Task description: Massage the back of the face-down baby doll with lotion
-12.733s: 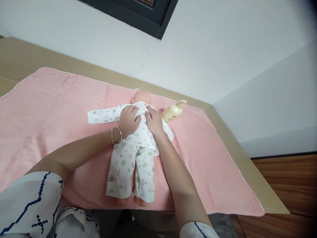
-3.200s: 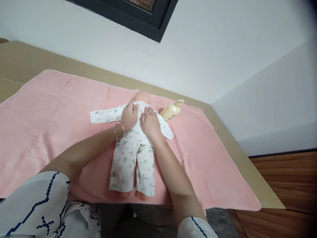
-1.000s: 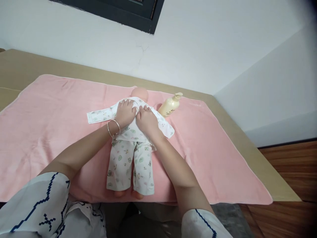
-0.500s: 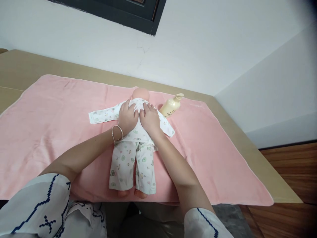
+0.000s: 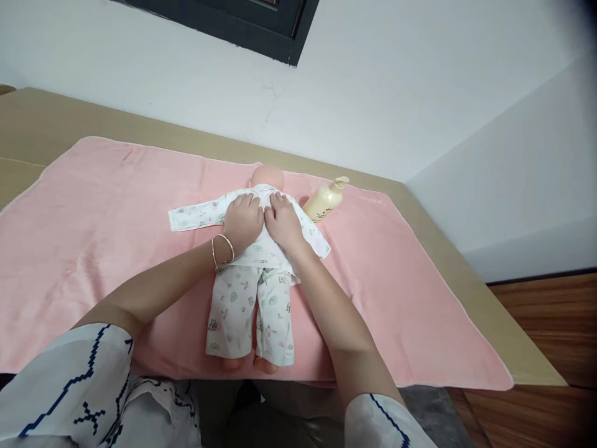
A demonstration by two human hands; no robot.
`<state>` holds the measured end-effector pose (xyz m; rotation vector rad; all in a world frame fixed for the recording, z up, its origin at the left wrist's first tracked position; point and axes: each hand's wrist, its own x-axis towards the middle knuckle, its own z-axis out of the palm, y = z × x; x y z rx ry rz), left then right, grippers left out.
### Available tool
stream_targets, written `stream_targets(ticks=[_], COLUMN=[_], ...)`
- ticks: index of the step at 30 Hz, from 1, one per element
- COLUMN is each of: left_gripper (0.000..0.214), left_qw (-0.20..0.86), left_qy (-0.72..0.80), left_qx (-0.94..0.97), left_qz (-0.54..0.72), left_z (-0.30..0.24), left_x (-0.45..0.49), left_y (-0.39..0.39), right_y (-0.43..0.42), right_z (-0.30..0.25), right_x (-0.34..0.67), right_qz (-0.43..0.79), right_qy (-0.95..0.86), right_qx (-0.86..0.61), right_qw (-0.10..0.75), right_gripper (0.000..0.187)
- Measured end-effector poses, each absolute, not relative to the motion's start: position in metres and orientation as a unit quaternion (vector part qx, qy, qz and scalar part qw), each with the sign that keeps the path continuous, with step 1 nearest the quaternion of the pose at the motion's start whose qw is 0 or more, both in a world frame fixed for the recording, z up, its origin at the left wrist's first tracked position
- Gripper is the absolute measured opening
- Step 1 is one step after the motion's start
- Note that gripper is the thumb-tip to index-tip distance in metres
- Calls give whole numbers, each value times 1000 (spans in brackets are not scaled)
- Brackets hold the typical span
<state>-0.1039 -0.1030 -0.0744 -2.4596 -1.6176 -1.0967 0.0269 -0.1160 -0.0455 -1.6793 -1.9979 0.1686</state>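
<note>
A baby doll [image 5: 268, 177] lies stretched out with its feet toward me, no face showing on its smooth head. It wears a white patterned shirt [image 5: 261, 252] and matching trousers [image 5: 233, 317]. My left hand [image 5: 243, 222], with a bracelet at the wrist, presses on the left of the doll's upper body, fingers curled down into the shirt. Beside it my right hand [image 5: 285, 225] rests on the right side, its fingers laid over the cloth. The thumbs nearly meet at the middle. One flat sleeve [image 5: 196, 216] extends left; the other slants down to the right.
A pale yellow pump bottle [image 5: 324, 200] lies tilted just right of the doll's shoulder. Under everything spreads a pink blanket [image 5: 396, 311] on a wooden table [image 5: 373, 177]. A white wall [image 5: 196, 81] rises behind, with a dark frame [image 5: 280, 40] on it.
My left fingers, straighter before, are now more curled on the shirt. My right hand has shifted slightly, still on the doll. The view has moved a little; doll and bottle stay in place.
</note>
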Motion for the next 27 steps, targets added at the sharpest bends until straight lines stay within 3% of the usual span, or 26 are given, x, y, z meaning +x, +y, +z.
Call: stream_targets(ticks=[4,13,21,27], left_gripper=[30,48,44,49], left_qw=[18,-78,-37,-74], left_qy=[-516,-543,-546,-491], left_qx=[-785,-755,-772,-794], left_qz=[-344,-360,-325,-349], left_z=[-70,-79,-68,-73], left_x=[-100,-114,-101,-112], left_y=[-114,-74,-103,-80], right_y=[-103,-141,-101,-122], right_z=[-50,-36,-47,-44], right_x=[38,4,51,26], right_qz=[87,-3,103,12], right_qy=[-745,-750,-763,-753], right_qx=[-620,-640,-598,-624], right_qw=[232,168,223,208], right_gripper=[59,50,56,51])
